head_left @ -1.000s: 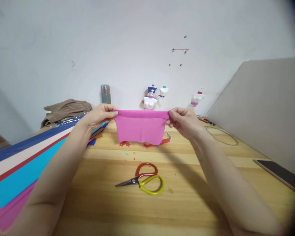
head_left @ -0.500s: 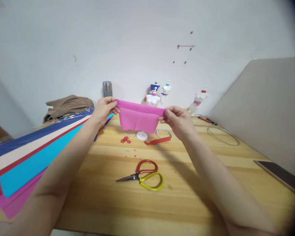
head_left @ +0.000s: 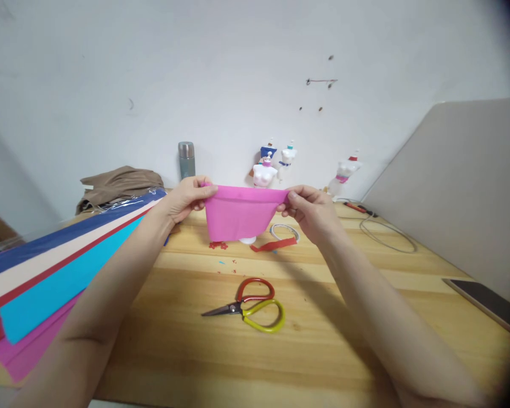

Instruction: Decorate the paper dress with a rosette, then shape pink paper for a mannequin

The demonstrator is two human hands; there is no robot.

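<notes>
A piece of pink fabric [head_left: 240, 218] hangs in the air above the table, stretched between my two hands with its top edge folded over. My left hand [head_left: 191, 198] pinches its upper left corner between thumb and fingers. At the upper right corner, my right hand [head_left: 310, 209] grips it the same way. Below the fabric, scissors [head_left: 242, 306] with one red and one yellow handle lie on the wooden table. Red flower cut-outs [head_left: 219, 245] and a red strip [head_left: 274, 245] lie just beneath the fabric, which partly covers a white disc [head_left: 248, 240].
Coloured sheets [head_left: 68, 272] lie at left, before brown cloth [head_left: 123, 187]. A flask [head_left: 187, 160] and several small white mannequin busts [head_left: 263, 173] stand by the wall. A tape roll [head_left: 297, 232], a cable [head_left: 386, 246] and a phone [head_left: 488, 306] are at right.
The fabric has come down slightly and its top edge is more level. My left hand has lowered and moved a little right along the edge. The fabric now covers more of the white disc.
</notes>
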